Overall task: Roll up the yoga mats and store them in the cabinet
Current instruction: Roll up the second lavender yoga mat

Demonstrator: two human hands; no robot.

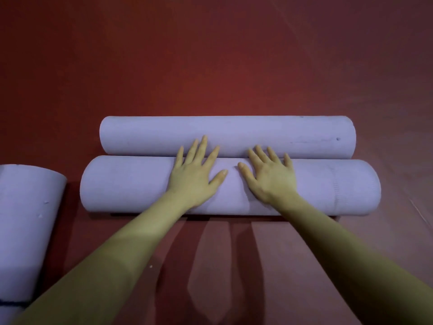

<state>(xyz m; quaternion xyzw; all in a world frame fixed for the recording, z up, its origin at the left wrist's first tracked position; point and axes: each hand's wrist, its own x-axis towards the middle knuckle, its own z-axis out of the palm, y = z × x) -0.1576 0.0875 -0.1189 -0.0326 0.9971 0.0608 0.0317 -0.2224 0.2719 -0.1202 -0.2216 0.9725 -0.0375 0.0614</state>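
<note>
Two pale purple yoga mats lie rolled up side by side on the red floor. The near roll [121, 184] is thicker; the far roll [269, 134] touches it along its length. My left hand [196, 174] lies flat on top of the near roll, fingers spread and straight, fingertips reaching onto the far roll. My right hand [269, 174] rests flat on the near roll just to the right, fingers spread, tips at the seam between the two rolls. Neither hand grips anything.
A third pale purple mat [25, 214] lies at the left edge, partly cut off by the frame. Red floor [210, 55] stretches beyond the rolls and to the right. No cabinet shows in this view.
</note>
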